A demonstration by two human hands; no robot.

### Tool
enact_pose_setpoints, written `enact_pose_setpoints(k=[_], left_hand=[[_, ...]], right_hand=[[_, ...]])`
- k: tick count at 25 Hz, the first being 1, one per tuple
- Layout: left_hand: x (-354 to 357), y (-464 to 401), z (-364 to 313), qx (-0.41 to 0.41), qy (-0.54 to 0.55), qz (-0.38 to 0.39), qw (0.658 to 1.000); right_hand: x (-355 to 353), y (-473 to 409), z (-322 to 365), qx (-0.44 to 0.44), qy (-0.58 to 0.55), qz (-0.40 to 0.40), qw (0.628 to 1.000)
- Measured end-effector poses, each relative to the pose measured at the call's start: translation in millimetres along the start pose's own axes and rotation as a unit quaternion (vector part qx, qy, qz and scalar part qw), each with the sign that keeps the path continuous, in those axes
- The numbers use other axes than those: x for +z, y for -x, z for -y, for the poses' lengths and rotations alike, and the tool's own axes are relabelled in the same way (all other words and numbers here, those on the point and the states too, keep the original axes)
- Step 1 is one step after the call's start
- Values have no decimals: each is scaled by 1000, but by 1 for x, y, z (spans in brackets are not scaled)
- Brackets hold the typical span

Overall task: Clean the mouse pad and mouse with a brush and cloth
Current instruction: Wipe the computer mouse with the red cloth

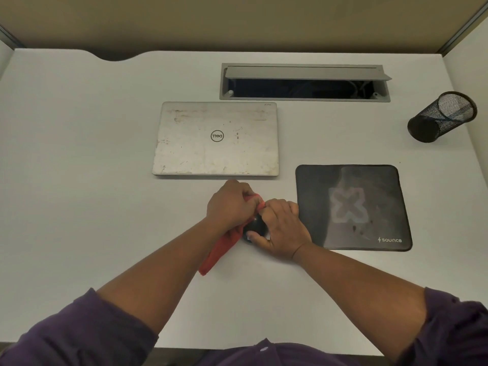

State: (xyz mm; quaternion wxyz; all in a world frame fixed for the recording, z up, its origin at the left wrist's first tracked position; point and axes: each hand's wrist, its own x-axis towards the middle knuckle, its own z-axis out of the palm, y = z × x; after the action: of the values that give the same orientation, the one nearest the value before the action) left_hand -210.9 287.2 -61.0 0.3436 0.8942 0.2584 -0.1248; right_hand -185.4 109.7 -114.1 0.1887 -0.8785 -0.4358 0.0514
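Cloth (221, 249) work first: your left hand (229, 204) bunches the red cloth in its grip over the black mouse (255, 226), which your right hand (284, 228) pinches steady on the surface (105, 180). Rub into the seams with short strokes. Beyond, the mouse pad (352, 207) lies just right of the hands.

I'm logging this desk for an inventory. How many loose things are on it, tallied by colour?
Black: 3, the mouse, mouse pad and mesh pen cup
Silver: 1, the laptop
Red: 1, the cloth
Total: 5
No brush is in view.
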Motion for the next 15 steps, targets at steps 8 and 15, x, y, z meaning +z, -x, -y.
enact_pose_setpoints(k=[8, 15], left_hand=[[11, -10, -9, -50, -12, -92, 994], [7, 4, 10, -14, 43, -102, 994]], right_hand=[[2, 0, 0, 2, 6, -2, 1000], [6, 1, -3, -5, 17, -12, 1000]])
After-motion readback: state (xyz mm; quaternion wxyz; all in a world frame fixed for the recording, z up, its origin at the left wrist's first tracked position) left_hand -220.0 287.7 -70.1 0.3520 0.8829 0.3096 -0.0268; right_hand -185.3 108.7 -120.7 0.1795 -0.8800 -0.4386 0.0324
